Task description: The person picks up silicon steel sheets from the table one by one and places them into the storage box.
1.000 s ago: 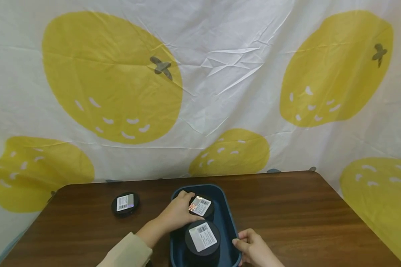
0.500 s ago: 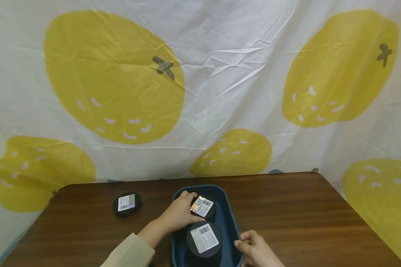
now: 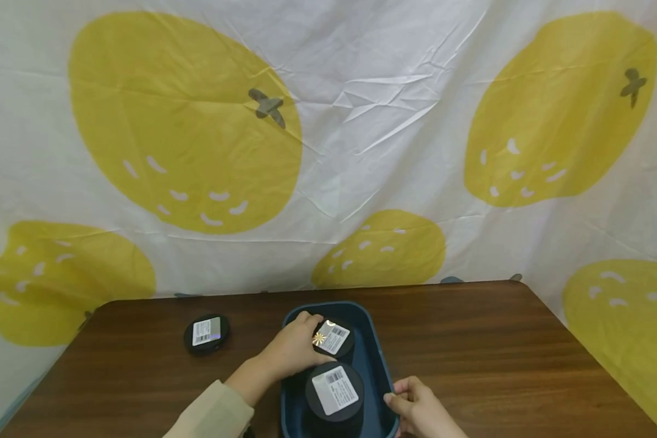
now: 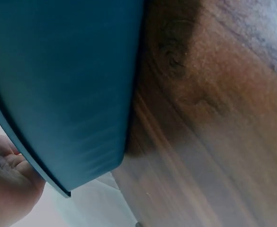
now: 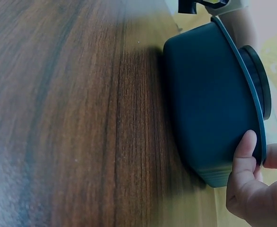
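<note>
A dark blue plastic bin (image 3: 376, 359) stands on the table with two black round lidded containers inside. My left hand (image 3: 290, 350) reaches over its left side, fingers and thumb around the farther container (image 3: 339, 348), which bears a white label and a shiny sticker. The nearer container (image 3: 334, 392) looks larger and sits just in front of that thumb; in the right wrist view its black lid (image 5: 259, 80) rises above the rim. At the bin's right side, my right hand (image 5: 261, 189) pinches the rim between thumb and fingers. The left fingertips are partly hidden.
Left of the bin, another black round container (image 3: 206, 334) with a white label lies on the brown wooden table (image 3: 498, 347). Behind the table hangs a white cloth (image 3: 361, 152) printed with big yellow fruit.
</note>
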`<state>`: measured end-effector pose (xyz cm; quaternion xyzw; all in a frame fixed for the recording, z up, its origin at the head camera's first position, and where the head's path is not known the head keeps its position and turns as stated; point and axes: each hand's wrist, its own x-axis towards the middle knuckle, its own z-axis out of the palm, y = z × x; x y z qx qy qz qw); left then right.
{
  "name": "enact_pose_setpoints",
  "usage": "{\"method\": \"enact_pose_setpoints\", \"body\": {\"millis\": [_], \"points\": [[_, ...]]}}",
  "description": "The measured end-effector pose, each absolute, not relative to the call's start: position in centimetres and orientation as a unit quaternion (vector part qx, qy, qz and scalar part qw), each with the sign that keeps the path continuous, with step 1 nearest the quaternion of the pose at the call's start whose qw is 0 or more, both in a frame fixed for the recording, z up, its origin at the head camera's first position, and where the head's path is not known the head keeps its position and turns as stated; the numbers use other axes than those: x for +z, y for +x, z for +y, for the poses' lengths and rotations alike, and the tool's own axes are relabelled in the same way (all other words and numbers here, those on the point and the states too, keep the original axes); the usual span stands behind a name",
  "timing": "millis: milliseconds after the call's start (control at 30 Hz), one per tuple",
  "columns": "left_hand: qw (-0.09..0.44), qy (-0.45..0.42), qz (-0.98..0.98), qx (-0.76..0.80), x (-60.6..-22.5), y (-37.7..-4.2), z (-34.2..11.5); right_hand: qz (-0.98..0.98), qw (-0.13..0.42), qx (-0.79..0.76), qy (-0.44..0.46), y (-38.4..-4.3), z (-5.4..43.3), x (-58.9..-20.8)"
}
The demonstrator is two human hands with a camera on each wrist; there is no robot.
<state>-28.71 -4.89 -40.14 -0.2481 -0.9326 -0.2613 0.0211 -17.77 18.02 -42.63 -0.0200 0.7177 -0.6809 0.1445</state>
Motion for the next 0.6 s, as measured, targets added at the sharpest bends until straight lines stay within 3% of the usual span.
{"method": "enact_pose_setpoints", "body": {"millis": [600], "points": [[0.076,-0.283,-0.926,-0.236,-40.32,-28.22,-5.67,0.736,0.132,-0.664,-0.017,-17.84,18.12,-42.64]]}}
